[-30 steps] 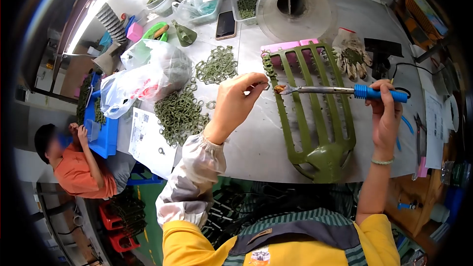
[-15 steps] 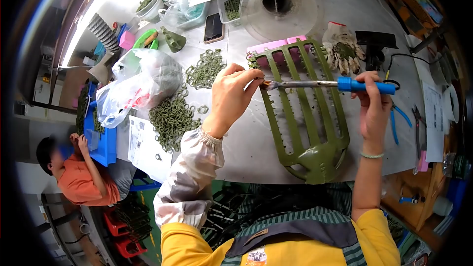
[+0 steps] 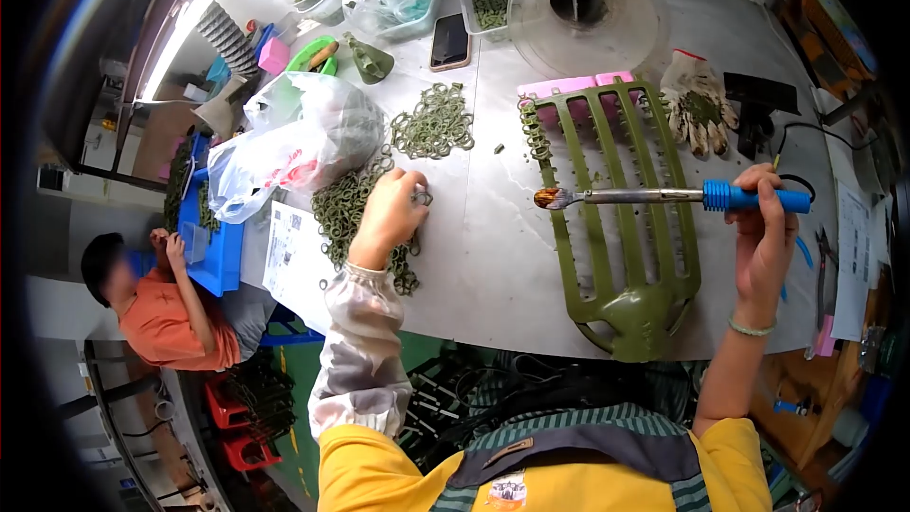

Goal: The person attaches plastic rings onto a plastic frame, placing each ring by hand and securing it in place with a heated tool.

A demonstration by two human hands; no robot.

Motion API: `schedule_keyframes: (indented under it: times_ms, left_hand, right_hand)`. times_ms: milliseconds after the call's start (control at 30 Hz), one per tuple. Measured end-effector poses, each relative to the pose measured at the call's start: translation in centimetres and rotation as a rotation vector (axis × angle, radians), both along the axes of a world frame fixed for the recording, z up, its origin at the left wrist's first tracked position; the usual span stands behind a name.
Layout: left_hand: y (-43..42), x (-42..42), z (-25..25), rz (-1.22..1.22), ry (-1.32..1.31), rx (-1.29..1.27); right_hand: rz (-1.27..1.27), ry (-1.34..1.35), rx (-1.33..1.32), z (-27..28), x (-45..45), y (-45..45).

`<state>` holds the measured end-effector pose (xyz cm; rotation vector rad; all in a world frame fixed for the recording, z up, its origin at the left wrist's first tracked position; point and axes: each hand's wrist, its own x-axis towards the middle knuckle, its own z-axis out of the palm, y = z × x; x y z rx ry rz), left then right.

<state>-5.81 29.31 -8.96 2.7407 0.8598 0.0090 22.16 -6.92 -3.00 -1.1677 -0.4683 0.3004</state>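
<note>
In my right hand [image 3: 764,246] is a soldering iron [image 3: 654,195] by its blue handle, its scorched tip pointing left above a green slotted frame [image 3: 621,256]. Rows of small pegs line the frame's bars, and green rings [image 3: 534,128] sit along its upper left edge. Over a heap of loose green rings [image 3: 346,213] my left hand [image 3: 389,215] has its fingers pinched, with a small green ring [image 3: 423,197] at the fingertips. The frame's far end rests on a pink block [image 3: 559,86].
A second ring pile [image 3: 433,121] lies beside a plastic bag [image 3: 303,133]. Behind are a phone [image 3: 450,42], a clear round tub [image 3: 588,19] and a stained glove [image 3: 697,104]. A black stand [image 3: 758,104] is at right. Another person [image 3: 175,318] sits at left.
My left hand has moved from the iron's tip at the frame's left edge down-left to the ring heap. The iron stays over the frame in my right hand; the whole view has shifted slightly.
</note>
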Motion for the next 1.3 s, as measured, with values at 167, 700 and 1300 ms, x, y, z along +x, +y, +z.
schedule_keyframes:
  times_ms: [167,700,1300]
  left_hand:
    - [-0.5,0.7,-0.3,-0.322,-0.294,0.287]
    - [-4.7,4.1,0.7,0.078,-0.562,-0.352]
    - [-9.5,11.5,4.9,-0.441,-0.595,0.191]
  right_hand:
    - [0.01,-0.01,-0.009,0.1,-0.3,-0.1]
    - [-0.026,-0.023,-0.011,0.7,-0.6,-1.1]
    - [-0.023,-0.044,-0.003,-1.0,0.0,0.8]
